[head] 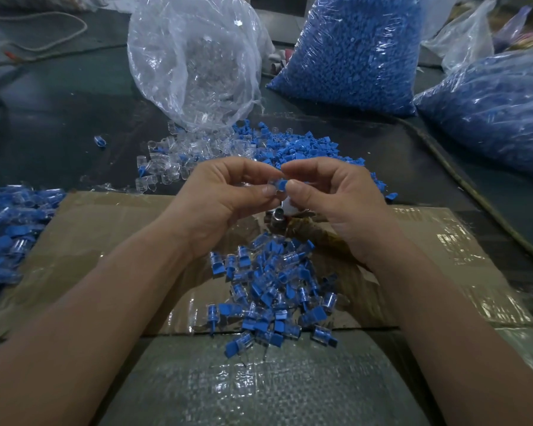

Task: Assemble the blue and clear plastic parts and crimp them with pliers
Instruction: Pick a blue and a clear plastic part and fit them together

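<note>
Head view: the left hand (pixel 228 192) pinches a clear part (pixel 272 182) between thumb and forefinger. The right hand (pixel 330 198) pinches a blue part (pixel 281 185). The two parts touch, held above the cardboard (pixel 105 229). Joined pieces (pixel 274 290) lie heaped on it (between the wrists). Loose parts (pixel 228 149) lie scattered beyond, before a clear bag (pixel 194 56) and a blue-filled bag (pixel 351 53).

The cardboard sheet (pixel 105 229) is matt brown, partly under glossy tape (pixel 443 241). The assembled parts (pixel 271 290) pair matt blue plastic with glassy clear plastic. The clear bag (pixel 194 56) is crinkled, shiny film. The woven sack (pixel 259 379) looks coarse.
</note>
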Tool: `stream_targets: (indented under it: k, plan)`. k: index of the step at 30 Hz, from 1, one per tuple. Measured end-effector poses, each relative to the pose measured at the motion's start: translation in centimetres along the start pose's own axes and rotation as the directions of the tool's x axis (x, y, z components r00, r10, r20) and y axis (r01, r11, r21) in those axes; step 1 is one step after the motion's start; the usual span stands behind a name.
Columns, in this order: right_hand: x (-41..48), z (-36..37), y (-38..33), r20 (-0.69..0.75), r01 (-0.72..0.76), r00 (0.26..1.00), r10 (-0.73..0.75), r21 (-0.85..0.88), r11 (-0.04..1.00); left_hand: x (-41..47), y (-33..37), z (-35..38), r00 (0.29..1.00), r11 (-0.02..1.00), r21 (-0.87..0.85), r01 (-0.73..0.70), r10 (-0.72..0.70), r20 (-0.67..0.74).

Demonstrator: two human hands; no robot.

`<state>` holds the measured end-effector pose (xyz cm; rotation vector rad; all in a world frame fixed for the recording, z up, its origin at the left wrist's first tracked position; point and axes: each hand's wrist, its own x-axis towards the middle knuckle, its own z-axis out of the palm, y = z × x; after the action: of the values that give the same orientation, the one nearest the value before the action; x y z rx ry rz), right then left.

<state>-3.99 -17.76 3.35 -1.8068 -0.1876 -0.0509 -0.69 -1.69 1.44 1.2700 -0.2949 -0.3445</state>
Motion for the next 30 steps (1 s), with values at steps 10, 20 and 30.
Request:
stream_targets:
  k: [10, 20, 30]
  plan:
    - [0.09, -0.13, 0.27, 0.06, -0.004, 0.998, 0.0, 0.067, 0.998, -0.2, 0.45, 0.02, 0.999, 0.998, 0.067, -0.003, 0.001, 0.032]
    - [-0.07, 0.27, 0.3, 0.053, 0.118, 0.992, -0.116, -0.032, 0.993, -0.41, 0.38, 0.59, 0.994, 0.98, 0.198, -0.019, 0.04, -0.104]
    - [-0.14, 0.52, 0.74, -0.004, 0.326, 0.942, -0.336, -0.224, 0.918, -0.41, 0.49, 0.6, 0.996, 0.992, 0.116, 0.054, -0.045, -0.08]
